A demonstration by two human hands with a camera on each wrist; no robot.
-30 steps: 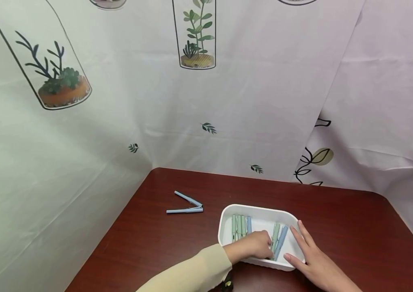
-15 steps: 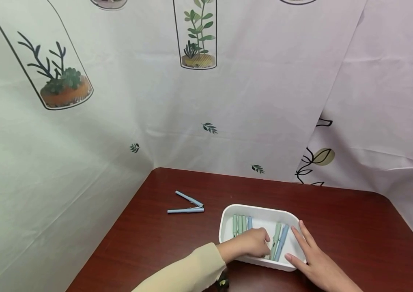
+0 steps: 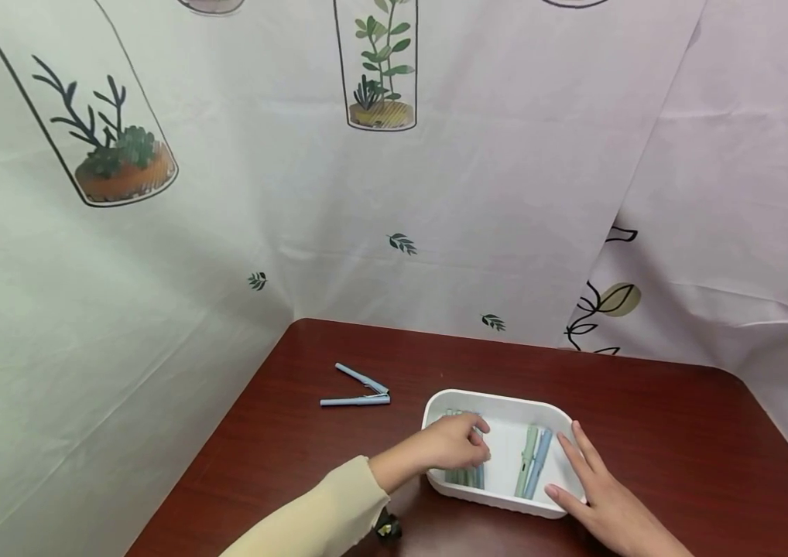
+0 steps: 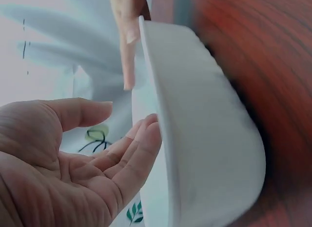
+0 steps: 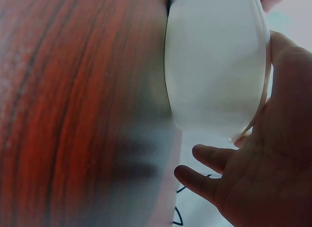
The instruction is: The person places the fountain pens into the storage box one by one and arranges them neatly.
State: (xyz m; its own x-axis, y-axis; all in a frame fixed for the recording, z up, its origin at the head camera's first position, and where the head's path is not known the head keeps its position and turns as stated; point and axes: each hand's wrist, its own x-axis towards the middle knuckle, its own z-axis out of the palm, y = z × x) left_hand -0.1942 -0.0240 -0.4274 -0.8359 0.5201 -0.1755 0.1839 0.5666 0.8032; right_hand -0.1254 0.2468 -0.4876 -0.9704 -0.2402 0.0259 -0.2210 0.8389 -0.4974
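Observation:
In the head view a white plastic tray holds pens. Toward its right end a green pen and a blue pen lie side by side. A row of green and blue pens sits at the left end, partly hidden beneath my left hand. That hand hovers over the row with loosely bent fingers and holds nothing; the left wrist view shows thumb and fingers apart beside the rim. My right hand rests on the tray's right edge, fingers spread and mostly straight.
Two blue pens lie in a V on the dark red wooden table, left of the tray. Printed white cloth hangs behind the table and along its sides. A small dark object shows by the left sleeve.
My left hand has moved left, away from the right-hand pair of pens, and is now above the left row. The pair stays in place. My right hand keeps its position on the tray.

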